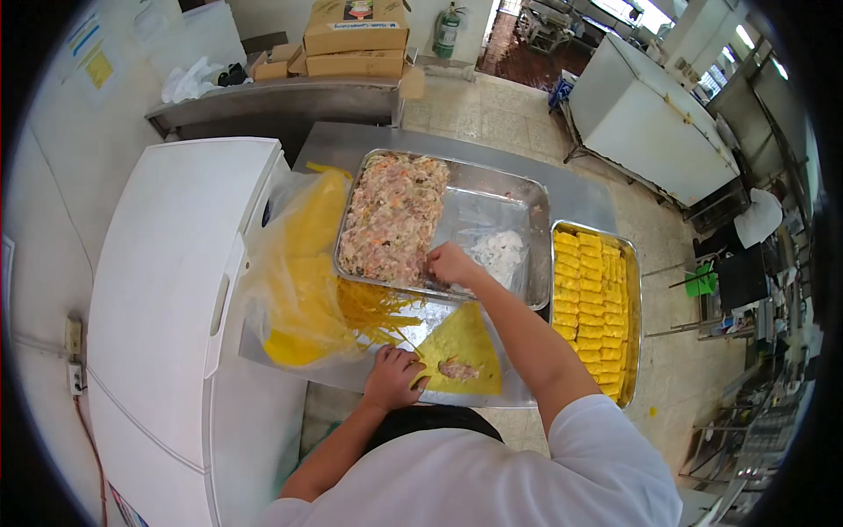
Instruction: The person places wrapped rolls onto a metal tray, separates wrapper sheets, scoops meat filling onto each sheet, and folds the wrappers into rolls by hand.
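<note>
A yellow wrapper sheet [479, 338] lies on the metal table in front of me, with a small lump of meat filling [457, 369] near its close edge. At the sheet's left corner is my left hand [393, 378], its fingers curled onto the edge. My right hand [452, 265] reaches into a steel tray [536, 206], fingers closed and pointing down at the lower right edge of the minced meat mix [395, 215]. What those fingertips hold is hidden. A white paste-like heap [500, 255] sits in the tray just right of that hand.
Left of the tray, a clear plastic bag [299, 290] holds yellow sheets, beside yellow shreds [378, 307]. Rows of yellow rolls [588, 299] fill a second tray on the right. A white freezer [167, 263] stands close on the left; cardboard boxes [356, 39] sit behind.
</note>
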A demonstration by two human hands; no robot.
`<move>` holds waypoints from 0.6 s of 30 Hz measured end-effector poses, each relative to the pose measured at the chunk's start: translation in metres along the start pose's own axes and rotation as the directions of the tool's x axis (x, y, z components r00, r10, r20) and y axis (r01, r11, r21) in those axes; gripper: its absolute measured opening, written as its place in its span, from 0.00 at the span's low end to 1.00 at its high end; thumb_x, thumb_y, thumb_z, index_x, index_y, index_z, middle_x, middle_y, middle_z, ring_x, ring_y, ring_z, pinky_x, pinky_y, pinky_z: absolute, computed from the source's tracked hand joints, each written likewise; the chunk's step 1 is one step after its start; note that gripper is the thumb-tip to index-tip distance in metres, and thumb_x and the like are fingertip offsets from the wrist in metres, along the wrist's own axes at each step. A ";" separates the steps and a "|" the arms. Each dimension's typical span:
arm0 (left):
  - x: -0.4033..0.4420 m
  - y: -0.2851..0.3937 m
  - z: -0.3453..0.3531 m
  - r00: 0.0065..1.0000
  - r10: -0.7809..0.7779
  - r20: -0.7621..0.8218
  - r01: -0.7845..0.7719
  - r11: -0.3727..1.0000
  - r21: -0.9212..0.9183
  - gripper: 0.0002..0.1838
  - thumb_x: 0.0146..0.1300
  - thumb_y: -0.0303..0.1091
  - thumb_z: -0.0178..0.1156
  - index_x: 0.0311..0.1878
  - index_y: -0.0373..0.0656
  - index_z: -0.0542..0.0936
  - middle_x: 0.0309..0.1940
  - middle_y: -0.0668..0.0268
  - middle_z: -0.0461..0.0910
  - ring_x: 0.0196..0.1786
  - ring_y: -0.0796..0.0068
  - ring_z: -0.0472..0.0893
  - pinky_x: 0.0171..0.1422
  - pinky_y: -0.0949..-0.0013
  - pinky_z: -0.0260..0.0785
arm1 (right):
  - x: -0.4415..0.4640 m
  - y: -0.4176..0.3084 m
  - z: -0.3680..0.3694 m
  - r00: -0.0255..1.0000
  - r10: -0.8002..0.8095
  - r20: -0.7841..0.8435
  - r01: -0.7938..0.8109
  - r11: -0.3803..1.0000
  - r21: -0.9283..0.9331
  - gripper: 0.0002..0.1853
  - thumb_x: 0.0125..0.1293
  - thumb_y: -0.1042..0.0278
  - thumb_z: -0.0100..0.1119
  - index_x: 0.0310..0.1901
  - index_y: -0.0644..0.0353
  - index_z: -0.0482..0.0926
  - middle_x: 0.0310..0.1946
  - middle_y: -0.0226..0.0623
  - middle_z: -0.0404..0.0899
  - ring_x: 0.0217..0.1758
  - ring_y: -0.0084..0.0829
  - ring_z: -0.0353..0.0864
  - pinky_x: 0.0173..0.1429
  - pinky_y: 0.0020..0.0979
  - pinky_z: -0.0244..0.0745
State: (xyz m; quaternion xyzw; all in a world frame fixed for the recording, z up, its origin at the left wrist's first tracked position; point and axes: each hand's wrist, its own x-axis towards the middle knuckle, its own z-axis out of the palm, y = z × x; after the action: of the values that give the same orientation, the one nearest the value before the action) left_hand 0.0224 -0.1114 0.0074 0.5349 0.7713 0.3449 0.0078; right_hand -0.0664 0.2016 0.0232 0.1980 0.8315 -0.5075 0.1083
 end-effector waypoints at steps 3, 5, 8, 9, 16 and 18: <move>0.001 0.002 -0.001 1.000 0.000 0.005 0.000 1.000 0.004 0.15 0.53 0.41 0.78 0.41 0.50 0.87 0.46 0.66 0.83 0.54 0.60 0.81 0.73 0.44 0.65 | -0.008 0.000 -0.002 0.985 0.030 0.172 -0.025 0.999 -0.029 0.10 0.60 0.76 0.62 0.39 0.68 0.91 0.26 0.37 0.87 0.29 0.29 0.80 0.35 0.36 0.75; 0.001 0.002 -0.003 1.000 -0.001 0.020 0.000 1.000 0.004 0.15 0.55 0.43 0.77 0.42 0.49 0.87 0.46 0.65 0.83 0.55 0.60 0.81 0.74 0.45 0.64 | -0.012 -0.007 -0.008 0.971 0.055 0.232 -0.046 0.998 -0.045 0.10 0.60 0.76 0.62 0.38 0.69 0.91 0.26 0.37 0.86 0.29 0.28 0.80 0.36 0.36 0.76; -0.001 0.000 -0.001 1.000 0.005 0.016 -0.005 1.000 0.007 0.15 0.55 0.43 0.77 0.42 0.49 0.87 0.47 0.64 0.83 0.55 0.59 0.81 0.75 0.44 0.64 | -0.018 -0.012 -0.008 0.978 -0.065 0.197 0.084 0.992 -0.090 0.07 0.60 0.77 0.62 0.34 0.70 0.89 0.24 0.34 0.84 0.29 0.26 0.78 0.36 0.34 0.75; -0.001 0.000 0.000 1.000 0.005 0.015 -0.005 1.000 0.006 0.15 0.55 0.43 0.77 0.42 0.49 0.87 0.47 0.64 0.82 0.56 0.59 0.81 0.75 0.44 0.64 | -0.022 -0.019 -0.014 0.974 -0.044 0.224 0.064 0.994 -0.084 0.06 0.61 0.77 0.63 0.33 0.69 0.88 0.25 0.33 0.83 0.29 0.25 0.78 0.37 0.33 0.75; -0.005 -0.001 0.003 1.000 0.015 -0.010 -0.015 1.000 -0.006 0.15 0.55 0.41 0.77 0.43 0.48 0.86 0.47 0.64 0.82 0.56 0.58 0.80 0.75 0.40 0.64 | -0.062 -0.035 -0.038 0.987 0.014 0.160 -0.058 0.961 0.270 0.06 0.69 0.73 0.65 0.35 0.66 0.87 0.27 0.34 0.84 0.28 0.26 0.81 0.35 0.32 0.77; -0.006 -0.001 0.003 1.000 0.021 -0.018 -0.021 1.000 -0.002 0.15 0.55 0.41 0.77 0.43 0.48 0.86 0.47 0.64 0.81 0.56 0.58 0.80 0.75 0.40 0.64 | -0.077 -0.039 -0.038 0.996 0.019 0.086 -0.045 0.950 0.307 0.05 0.70 0.73 0.67 0.37 0.66 0.87 0.29 0.32 0.84 0.29 0.25 0.81 0.37 0.30 0.77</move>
State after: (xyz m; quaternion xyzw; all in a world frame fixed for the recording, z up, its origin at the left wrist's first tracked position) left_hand 0.0250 -0.1149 0.0018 0.5400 0.7653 0.3504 -0.0021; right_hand -0.0132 0.2027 0.1015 0.2050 0.7334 -0.6373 0.1183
